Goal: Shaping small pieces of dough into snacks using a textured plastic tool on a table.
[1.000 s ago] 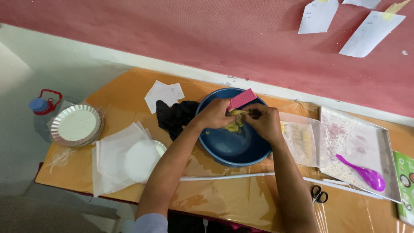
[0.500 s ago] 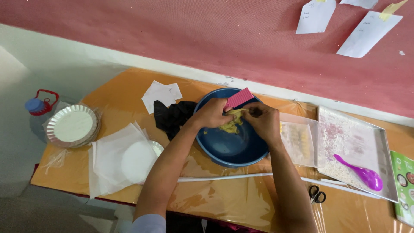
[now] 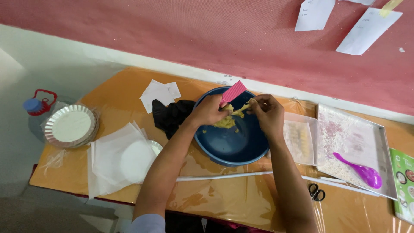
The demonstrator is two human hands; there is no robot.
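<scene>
A blue bowl point(image 3: 233, 149) stands on the orange table, with yellow dough point(image 3: 225, 122) inside near its far rim. My left hand point(image 3: 208, 110) holds a pink ribbed scraper point(image 3: 233, 91) over the bowl. My right hand point(image 3: 267, 113) pinches a strand of the dough that stretches between both hands above the bowl.
Left of the bowl lie a black cloth point(image 3: 169, 116), white papers point(image 3: 158, 92), clear bags over a plate point(image 3: 123, 156) and a foil plate point(image 3: 70, 125). Right of it sit a clear tub point(image 3: 299, 137), a floured tray point(image 3: 351, 149) with a purple spoon point(image 3: 361, 171), and scissors point(image 3: 316, 192). A white rod point(image 3: 224, 175) lies in front.
My hands have drawn slightly apart, stretching the dough between them. The view has shifted a little; the bowl has stayed in place.
</scene>
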